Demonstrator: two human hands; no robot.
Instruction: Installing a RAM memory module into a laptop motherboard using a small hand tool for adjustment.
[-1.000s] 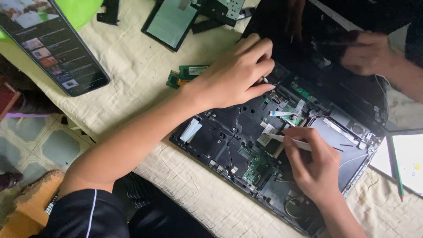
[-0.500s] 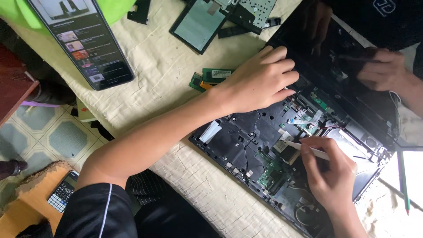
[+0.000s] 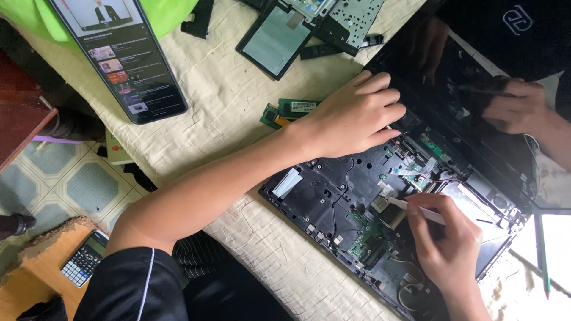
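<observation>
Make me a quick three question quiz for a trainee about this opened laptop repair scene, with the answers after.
1. True or false: the left hand rests flat on the opened laptop.
2. What does the right hand hold? A) white stick-like tool B) hammer C) cup
3. What green parts lie on the cloth beside the left wrist?

Key: 1 true. 2 A, the white tool. 3 The memory modules.
</observation>
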